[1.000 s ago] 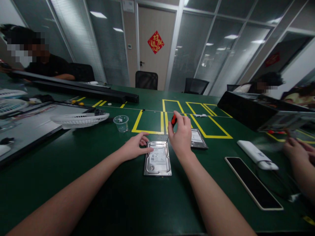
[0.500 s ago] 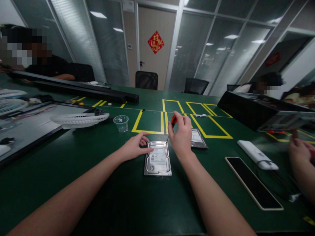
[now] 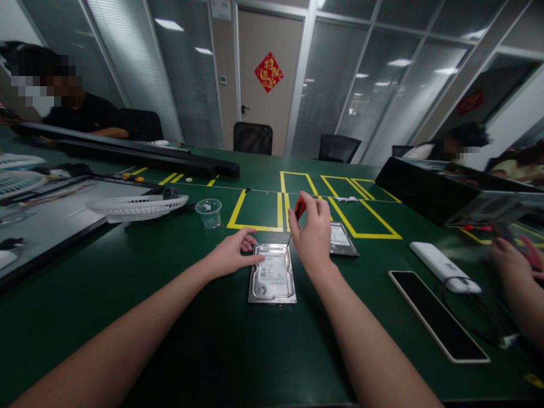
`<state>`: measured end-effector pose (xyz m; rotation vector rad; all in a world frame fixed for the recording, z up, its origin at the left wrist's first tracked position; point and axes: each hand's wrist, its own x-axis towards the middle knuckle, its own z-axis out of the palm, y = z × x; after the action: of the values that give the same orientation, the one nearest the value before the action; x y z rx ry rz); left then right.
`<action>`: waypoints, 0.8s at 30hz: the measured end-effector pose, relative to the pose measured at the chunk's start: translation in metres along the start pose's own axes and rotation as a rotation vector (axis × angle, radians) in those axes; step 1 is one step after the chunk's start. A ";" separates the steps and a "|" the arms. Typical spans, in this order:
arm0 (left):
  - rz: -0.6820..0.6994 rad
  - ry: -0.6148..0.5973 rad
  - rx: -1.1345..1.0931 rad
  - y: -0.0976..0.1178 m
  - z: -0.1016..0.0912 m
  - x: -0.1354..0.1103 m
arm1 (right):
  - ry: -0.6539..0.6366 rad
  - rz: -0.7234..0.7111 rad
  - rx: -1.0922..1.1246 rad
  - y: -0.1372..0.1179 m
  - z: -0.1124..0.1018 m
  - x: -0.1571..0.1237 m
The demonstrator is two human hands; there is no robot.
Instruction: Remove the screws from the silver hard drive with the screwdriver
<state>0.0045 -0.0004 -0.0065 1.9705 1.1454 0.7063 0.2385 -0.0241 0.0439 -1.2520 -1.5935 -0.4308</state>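
A silver hard drive with a white label lies flat on the green table, right in front of me. My left hand steadies its upper left side, the thumb on the label and the other fingers bent by the far left corner. Between the fingertips of my right hand is a screwdriver with a red and black handle. Its thin shaft slants down to the drive's upper right corner, where the tip is too small to make out. A second hard drive lies behind my right hand, partly covered by it.
A clear plastic cup stands left of the drive, beside a white fan-like grille. To the right lie a phone and a white power bank with a cable. A co-worker's hand is at the far right, near a black case.
The screwdriver's handle has turned slightly in my right fingers, with more red showing. My left hand and the drive stay put. The co-worker's hands at the right have shifted left a little.
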 end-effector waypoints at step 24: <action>0.002 -0.006 0.008 -0.002 0.001 0.001 | -0.017 -0.043 0.041 0.003 0.005 -0.002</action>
<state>0.0047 0.0009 -0.0087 1.9791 1.1441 0.6973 0.2389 -0.0201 0.0397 -1.1957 -1.6381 -0.4135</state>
